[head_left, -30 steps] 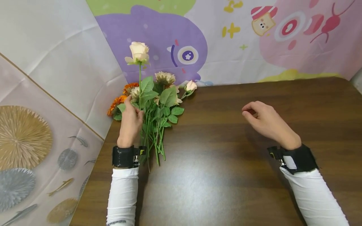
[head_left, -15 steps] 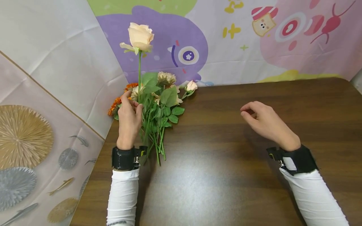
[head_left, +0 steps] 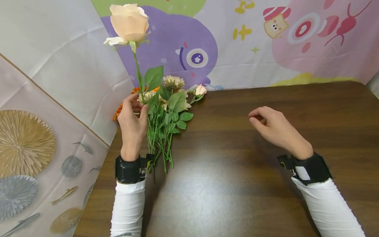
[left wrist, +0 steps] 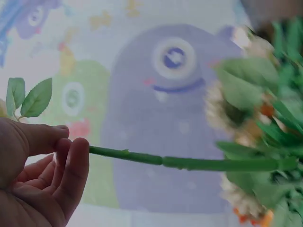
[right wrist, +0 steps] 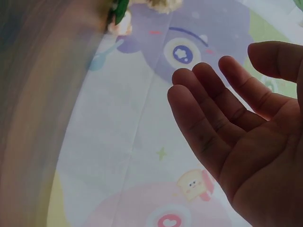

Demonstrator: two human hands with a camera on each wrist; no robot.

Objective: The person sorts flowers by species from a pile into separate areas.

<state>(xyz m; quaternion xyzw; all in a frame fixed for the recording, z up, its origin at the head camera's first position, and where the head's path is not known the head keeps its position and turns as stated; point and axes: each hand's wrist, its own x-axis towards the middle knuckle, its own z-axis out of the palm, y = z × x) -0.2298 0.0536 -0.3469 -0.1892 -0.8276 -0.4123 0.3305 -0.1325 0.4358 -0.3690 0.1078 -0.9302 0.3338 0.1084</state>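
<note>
My left hand [head_left: 132, 123] pinches the green stem of a cream rose [head_left: 129, 23], held upright with its bloom high in front of the backdrop. In the left wrist view, thumb and fingertips close on the stem [left wrist: 189, 163], with rose leaves [left wrist: 37, 99] beyond the hand. Beneath it, a bunch of flowers lies on the table: a cream chrysanthemum-like bloom [head_left: 173, 82], a pale pink rosebud [head_left: 200, 90], orange blooms [head_left: 117, 113] and green stems [head_left: 165, 144]. My right hand [head_left: 276, 129] holds nothing; the right wrist view shows its relaxed fingers [right wrist: 203, 127] over the table's right part.
The dark wooden table [head_left: 213, 171] reaches back to a cartoon-printed backdrop [head_left: 242, 62]. A patterned cloth wall [head_left: 68, 138] runs along the table's left edge, close to the left arm. Black camera bands [head_left: 314, 167] circle both wrists.
My left hand has lifted the rose up out of the bunch; its bloom rises, comes nearer and now tilts left. The right hand has drifted slightly left, its fingers still relaxed.
</note>
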